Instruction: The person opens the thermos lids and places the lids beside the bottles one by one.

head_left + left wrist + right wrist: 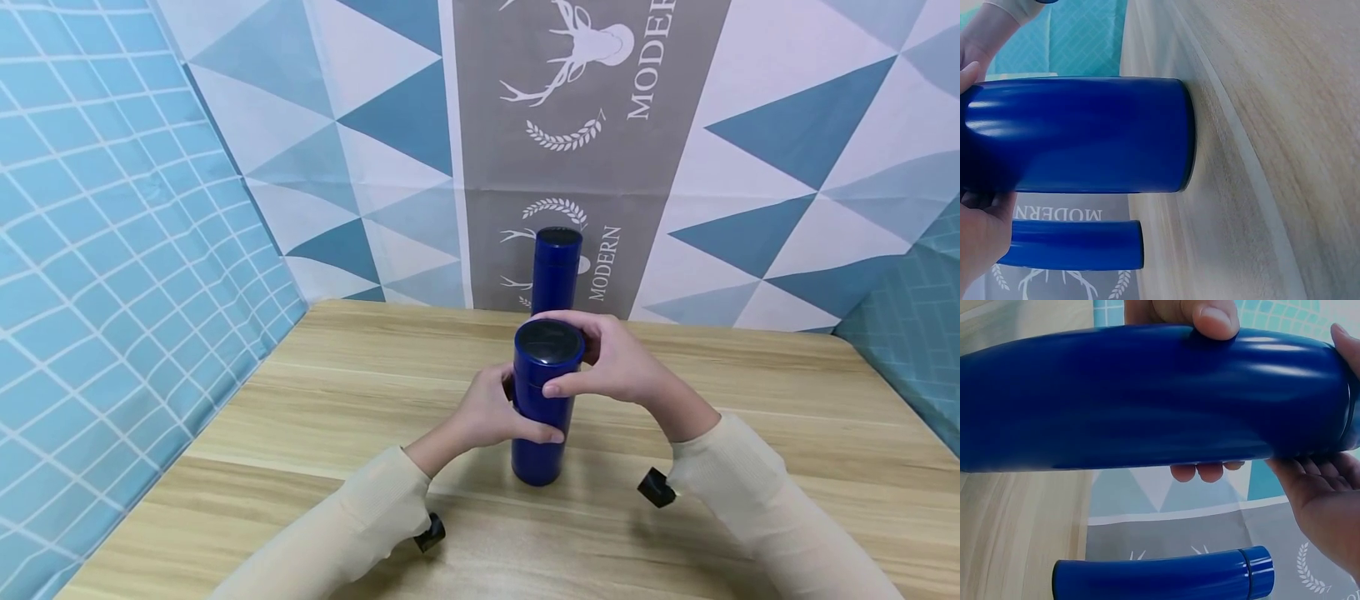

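A glossy dark blue thermos bottle (537, 462) with a black disc on its lid stands nearly upright between both hands. My left hand (489, 415) grips its body, the thumb lying across the near side. Higher up, my right hand (621, 360) holds the lid part, fingers round the far side and thumb in front. The right wrist view shows the body of the bottle (1116, 400) side-on, with the right hand (1329, 500) round its lid end. Whether the base touches the table cannot be told. A slimmer blue bottle (553, 279) with a dark top stands just behind.
The wood-grain table (360, 400) spreads around the bottles. At its back hangs a patterned cloth (405, 158) with triangles and deer heads. Blue tile-patterned cloth (112, 250) covers the left side, and teal cloth (907, 325) the right. Small black devices sit at both wrists.
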The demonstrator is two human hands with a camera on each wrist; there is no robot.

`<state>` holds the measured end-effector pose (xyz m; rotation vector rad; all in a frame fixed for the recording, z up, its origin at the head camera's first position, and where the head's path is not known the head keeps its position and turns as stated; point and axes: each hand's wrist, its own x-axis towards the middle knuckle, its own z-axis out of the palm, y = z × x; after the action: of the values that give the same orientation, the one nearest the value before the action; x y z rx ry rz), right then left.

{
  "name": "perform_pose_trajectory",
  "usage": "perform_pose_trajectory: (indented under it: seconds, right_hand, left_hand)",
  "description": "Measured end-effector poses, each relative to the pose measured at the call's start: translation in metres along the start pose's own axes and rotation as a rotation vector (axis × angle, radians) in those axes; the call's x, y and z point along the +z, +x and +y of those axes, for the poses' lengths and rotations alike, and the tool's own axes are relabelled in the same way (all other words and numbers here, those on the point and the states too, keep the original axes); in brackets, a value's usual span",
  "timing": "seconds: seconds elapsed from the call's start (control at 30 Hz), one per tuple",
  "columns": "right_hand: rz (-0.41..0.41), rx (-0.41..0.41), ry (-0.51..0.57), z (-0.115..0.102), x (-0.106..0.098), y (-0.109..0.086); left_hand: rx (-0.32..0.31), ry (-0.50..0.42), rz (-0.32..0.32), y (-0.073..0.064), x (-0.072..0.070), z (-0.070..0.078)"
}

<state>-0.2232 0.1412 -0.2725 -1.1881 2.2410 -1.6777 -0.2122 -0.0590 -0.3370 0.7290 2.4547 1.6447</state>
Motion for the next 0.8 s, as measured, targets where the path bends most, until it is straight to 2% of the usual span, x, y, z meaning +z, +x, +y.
perform_pose_trajectory:
  seconds: [0.6,0.8]
  right_hand:
    - [-0.104,-0.063,0.039,0.006,-0.01,0.007]
    - [-0.126,-0.053,0.063,0.008,-0.012,0.008]
  left_hand:
    - [0.005,-0.02,-0.014,0.0,-0.001,0.002]
    - [0.009,-0.02,-0.014,-0.001,-0.001,0.003]
